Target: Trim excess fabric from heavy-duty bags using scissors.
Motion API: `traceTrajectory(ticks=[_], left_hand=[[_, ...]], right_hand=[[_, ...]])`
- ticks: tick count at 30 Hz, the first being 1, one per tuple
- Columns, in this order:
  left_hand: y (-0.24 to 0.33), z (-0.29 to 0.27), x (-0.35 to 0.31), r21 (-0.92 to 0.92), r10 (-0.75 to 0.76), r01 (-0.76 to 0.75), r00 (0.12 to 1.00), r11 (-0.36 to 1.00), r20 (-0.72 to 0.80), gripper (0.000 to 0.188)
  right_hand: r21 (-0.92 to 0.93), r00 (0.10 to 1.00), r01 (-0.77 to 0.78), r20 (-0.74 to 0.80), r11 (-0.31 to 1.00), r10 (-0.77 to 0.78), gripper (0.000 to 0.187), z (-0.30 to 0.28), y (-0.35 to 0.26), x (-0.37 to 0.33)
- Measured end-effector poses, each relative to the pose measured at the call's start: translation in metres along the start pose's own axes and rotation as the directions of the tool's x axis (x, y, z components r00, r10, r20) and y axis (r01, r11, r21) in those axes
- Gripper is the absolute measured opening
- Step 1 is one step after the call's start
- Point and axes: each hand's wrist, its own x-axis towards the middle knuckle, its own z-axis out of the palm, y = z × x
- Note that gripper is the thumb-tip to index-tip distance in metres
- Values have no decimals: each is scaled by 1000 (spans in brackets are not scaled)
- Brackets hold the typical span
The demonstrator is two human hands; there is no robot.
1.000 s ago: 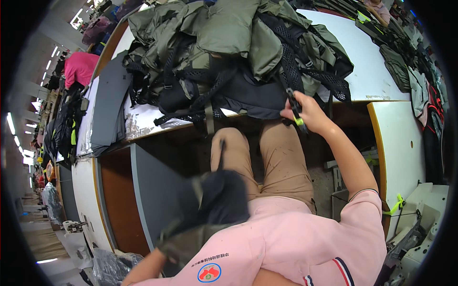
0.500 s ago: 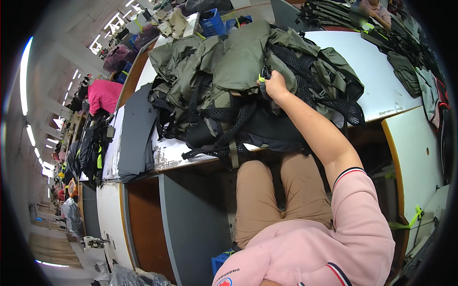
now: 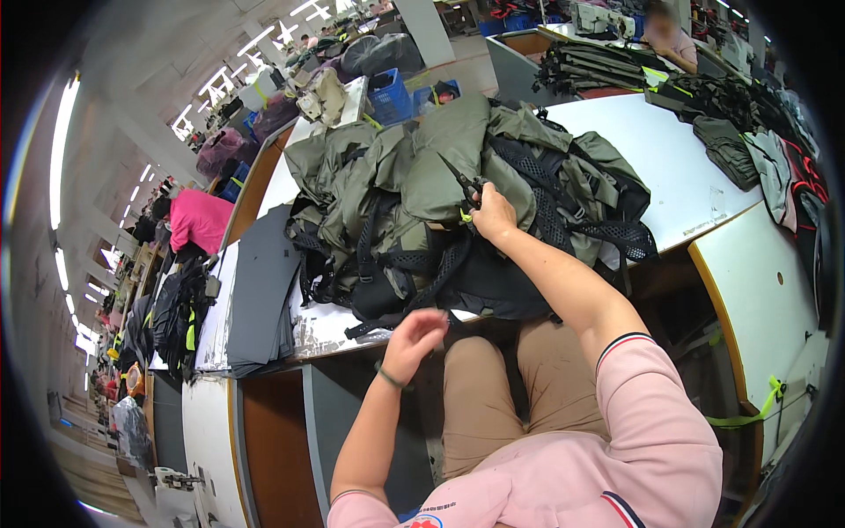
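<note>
A heap of olive-green and black backpacks [image 3: 444,189] with mesh straps lies on the white table in front of me. My right hand [image 3: 495,214] is closed around a pair of black scissors [image 3: 463,181], held over the middle of the heap, the pointed blades toward the far left. A bit of yellow-green shows beside its fingers. Nearer my body, my left hand [image 3: 412,345] is raised by the table's front edge, below the black straps. Its fingers are slightly blurred and loosely bent, with nothing visible in them.
Dark grey flat sheets [image 3: 260,290] are stacked left of the heap. Black bags [image 3: 180,308] hang further left, near a person in pink [image 3: 201,218]. Blue crates [image 3: 389,97] stand behind the table [image 3: 607,119]. Folded dark pieces [image 3: 731,145] lie at the right.
My left hand has come into view from below. The scissors' blades now show above my right hand, which has shifted slightly left. The whole view has tilted upward.
</note>
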Motion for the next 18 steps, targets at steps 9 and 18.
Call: traceTrajectory(ticks=[9,18], left_hand=[[-13,-42,50,-475,-153,100,985,874,-75,88],[-25,-19,63,-581,-180,183,982,793,63,89]], right_hand=[[574,774,325,294,751,-560,23,-142,-60,-79],[442,151,7,886,897,-438,32,-174,21,-239]])
